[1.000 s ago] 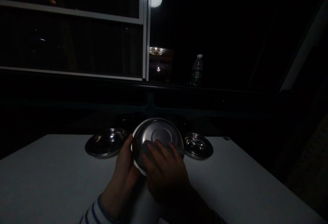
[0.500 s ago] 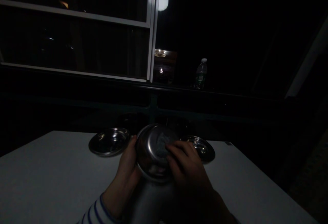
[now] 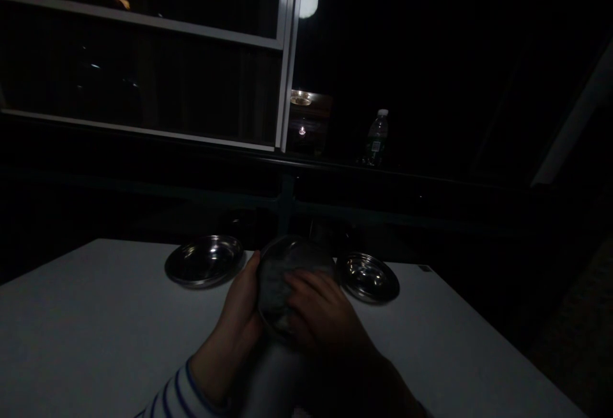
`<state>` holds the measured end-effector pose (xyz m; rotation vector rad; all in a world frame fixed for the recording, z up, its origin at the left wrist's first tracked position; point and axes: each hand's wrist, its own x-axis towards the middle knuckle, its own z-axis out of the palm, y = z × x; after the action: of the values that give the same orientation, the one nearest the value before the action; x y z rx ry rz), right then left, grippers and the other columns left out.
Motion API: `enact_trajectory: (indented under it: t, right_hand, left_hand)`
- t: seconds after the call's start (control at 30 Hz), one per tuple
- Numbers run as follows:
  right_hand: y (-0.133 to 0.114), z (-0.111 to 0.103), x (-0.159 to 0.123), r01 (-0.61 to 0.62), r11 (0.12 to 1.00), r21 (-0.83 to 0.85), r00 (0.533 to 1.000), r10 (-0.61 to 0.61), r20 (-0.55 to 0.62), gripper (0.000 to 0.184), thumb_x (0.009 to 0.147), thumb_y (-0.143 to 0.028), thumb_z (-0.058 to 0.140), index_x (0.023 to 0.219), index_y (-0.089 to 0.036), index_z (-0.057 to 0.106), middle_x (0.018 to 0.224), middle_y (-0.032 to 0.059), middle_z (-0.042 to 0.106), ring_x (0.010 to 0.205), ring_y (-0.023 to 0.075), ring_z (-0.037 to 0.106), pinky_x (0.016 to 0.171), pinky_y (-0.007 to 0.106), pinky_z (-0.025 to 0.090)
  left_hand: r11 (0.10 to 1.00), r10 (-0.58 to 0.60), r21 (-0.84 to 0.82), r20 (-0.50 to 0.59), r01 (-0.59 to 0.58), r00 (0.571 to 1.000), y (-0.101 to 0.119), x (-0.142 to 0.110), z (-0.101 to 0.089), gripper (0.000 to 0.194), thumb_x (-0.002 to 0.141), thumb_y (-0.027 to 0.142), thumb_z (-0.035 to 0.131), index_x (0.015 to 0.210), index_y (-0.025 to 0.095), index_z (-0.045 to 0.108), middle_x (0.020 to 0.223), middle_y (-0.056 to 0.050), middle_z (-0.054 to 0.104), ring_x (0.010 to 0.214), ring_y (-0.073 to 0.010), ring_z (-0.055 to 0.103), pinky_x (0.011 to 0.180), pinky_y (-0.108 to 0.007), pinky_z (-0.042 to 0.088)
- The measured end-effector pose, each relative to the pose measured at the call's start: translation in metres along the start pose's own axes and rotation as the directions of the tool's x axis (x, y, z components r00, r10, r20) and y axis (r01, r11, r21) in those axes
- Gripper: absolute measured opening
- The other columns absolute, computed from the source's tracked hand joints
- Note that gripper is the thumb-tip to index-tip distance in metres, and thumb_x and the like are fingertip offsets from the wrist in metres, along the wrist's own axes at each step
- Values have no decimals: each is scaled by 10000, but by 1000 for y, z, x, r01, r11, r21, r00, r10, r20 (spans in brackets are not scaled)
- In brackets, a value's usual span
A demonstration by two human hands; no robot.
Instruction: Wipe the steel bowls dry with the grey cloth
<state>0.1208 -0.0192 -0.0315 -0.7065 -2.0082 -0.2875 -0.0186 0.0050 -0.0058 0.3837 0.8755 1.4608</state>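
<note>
My left hand (image 3: 240, 297) grips the left rim of a round stainless steel bowl (image 3: 269, 253), held above the near middle of the table with its outer base turned towards me. A thin grey sheet (image 3: 274, 293), dull and crumpled, covers much of that base; whether it is film or cloth I cannot tell. Across the sheet lie the bent fingers of my right hand (image 3: 323, 309), closed on it and slightly blurred. The bowl's right side is hidden behind this hand. Two more steel bowls flank it: a wide shallow one (image 3: 204, 263) at left and a smaller one (image 3: 368, 279) at right.
The white table (image 3: 119, 335) has a small dark label (image 3: 424, 268) near its far right corner. Beyond it, a clear plastic bottle (image 3: 377, 138) stands on a dark ledge by the window frame (image 3: 282, 86). The room is very dim.
My right hand has moved left across the bowl's base. The grey sheet, a small crumpled patch before, now spreads over more of the base. My left hand keeps its hold.
</note>
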Motion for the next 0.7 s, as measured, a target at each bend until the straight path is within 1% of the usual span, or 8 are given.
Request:
enact_trajectory:
  t: [0.07,0.13,0.27,0.33,0.43,0.57,0.63,0.7]
  right_hand:
    - [-1,10,0,190,971,-144,981,-181,72,213,879,-219,417,1028,-214,568,1151,54,607,1118,201,510,949,396,407]
    - [6,11,0,247,942,-226,967,-222,128,268,875,-252,428,1116,-253,546,1233,43,555,1193,222,441,975,440,371]
    - [25,-1,-3,94,958,-272,984,-47,174,443,887,-236,328,1311,-118,373,1383,145,372,1312,247,265,1008,485,325]
    - [23,-1,-5,85,968,-235,986,-47,162,448,888,-243,303,1303,-87,370,1380,159,368,1324,248,231,1010,490,322]
    - [5,6,-4,164,972,-167,982,-146,118,347,874,-261,363,1173,-161,508,1276,88,507,1259,240,326,987,440,350]
    - [-10,2,2,221,945,-242,973,-194,128,239,844,-234,461,1050,-245,581,1117,-15,623,1030,194,483,855,365,382]
    - [-5,-4,4,225,930,-291,972,-194,130,246,845,-251,452,1051,-244,587,1098,-3,631,977,197,502,831,374,370]
    - [0,-4,3,222,923,-314,974,-197,110,292,857,-272,413,1088,-201,576,1134,43,613,1029,213,495,874,389,354]
  left_hand:
    - [999,-13,-33,-3,13,1000,3,-1,-1,188,839,223,488,689,154,579,508,9,611,427,-104,557,481,-204,456]
    - [998,-46,-29,41,47,998,3,-4,0,161,824,217,507,707,147,593,535,-2,629,457,-111,576,500,-209,466]
    - [996,-75,55,109,69,991,-3,-11,6,140,794,226,548,729,131,627,613,-25,669,525,-132,609,525,-229,481]
    - [998,-51,51,99,46,994,-4,-12,7,162,798,247,547,718,134,631,603,-19,666,521,-129,606,518,-227,478]
    - [999,-28,32,68,26,997,1,-13,5,183,801,274,542,708,143,629,570,-8,652,498,-124,596,501,-219,466]
    - [994,-29,111,114,17,993,2,-13,1,198,784,313,557,723,142,635,596,-27,665,522,-139,607,517,-230,460]
    - [987,-48,161,161,22,986,-3,-14,2,238,767,362,573,746,137,646,605,-33,667,542,-149,613,544,-245,466]
    - [979,-43,205,183,5,982,-7,-14,3,305,746,427,583,747,130,652,606,-38,666,559,-157,615,579,-259,473]
